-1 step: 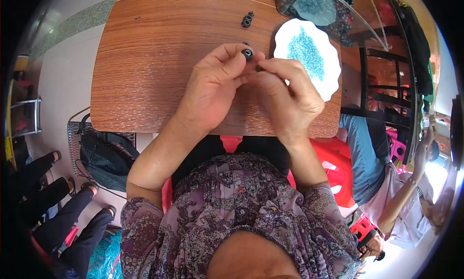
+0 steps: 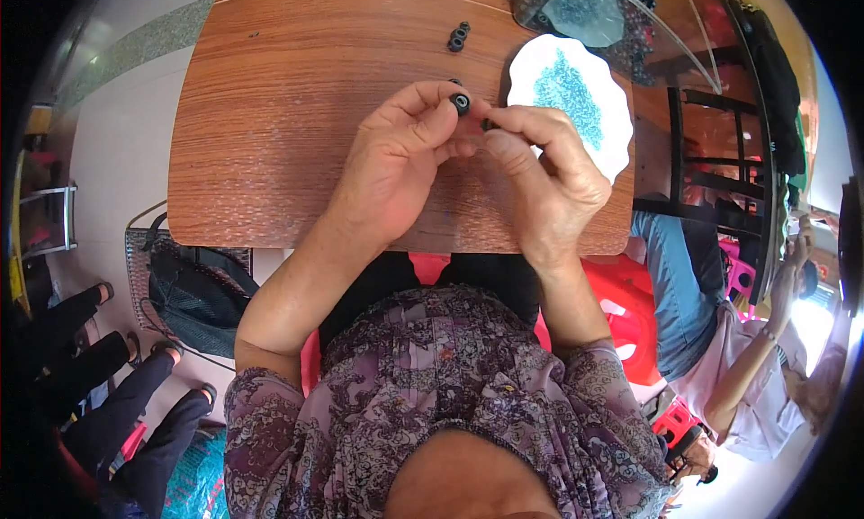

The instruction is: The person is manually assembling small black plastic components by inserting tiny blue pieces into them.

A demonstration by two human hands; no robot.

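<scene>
Between the thumb and forefinger of my left hand (image 2: 400,146) is a small black ring-like part (image 2: 460,103) with a pale centre. My right hand (image 2: 553,168), just to its right, pinches a second small dark piece (image 2: 489,124), mostly covered by the fingertips. Both hands are raised over the brown wooden table (image 2: 270,132), their fingertips close together. Beyond them a short row of small black round parts (image 2: 458,39) lies on the wood. Beside my right hand, a white scalloped plate (image 2: 614,128) holds a heap of tiny blue-green pieces (image 2: 567,96).
At the far right of the table stands a clear bin (image 2: 661,24) with many dark parts and a pale bag (image 2: 587,13). A black metal frame (image 2: 711,159) is to the right. Another person in jeans (image 2: 666,285) sits at my right. A black bag (image 2: 198,290) lies at the left.
My right hand has shifted slightly to the right, and the dark piece in its fingertips shows a little more. My left hand is nearly still.
</scene>
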